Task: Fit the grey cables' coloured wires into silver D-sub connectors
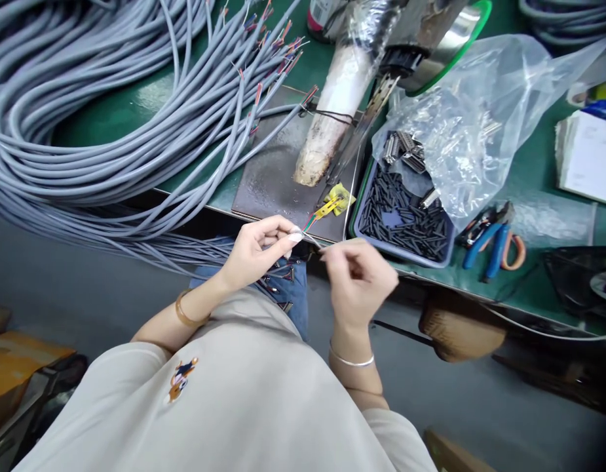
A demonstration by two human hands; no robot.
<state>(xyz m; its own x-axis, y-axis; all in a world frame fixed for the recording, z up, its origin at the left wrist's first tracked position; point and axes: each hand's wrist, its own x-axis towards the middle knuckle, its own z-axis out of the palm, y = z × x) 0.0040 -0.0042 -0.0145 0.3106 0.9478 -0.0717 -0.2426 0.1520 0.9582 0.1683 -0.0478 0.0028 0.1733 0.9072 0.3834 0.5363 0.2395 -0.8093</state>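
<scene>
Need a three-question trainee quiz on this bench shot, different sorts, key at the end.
1. Short answer: what does the person's left hand pinch?
2. True or false: the rectangular blue plastic tray, filled mostly with short black cylindrical pieces, lies to the left of the blue-handled metal pliers in the picture.
3. Fill in: the thin silver-coloured bangle circles the wrist of the person's ____.

Key:
1. Thin coloured wires, red and green among them.
2. True.
3. Right hand.
</scene>
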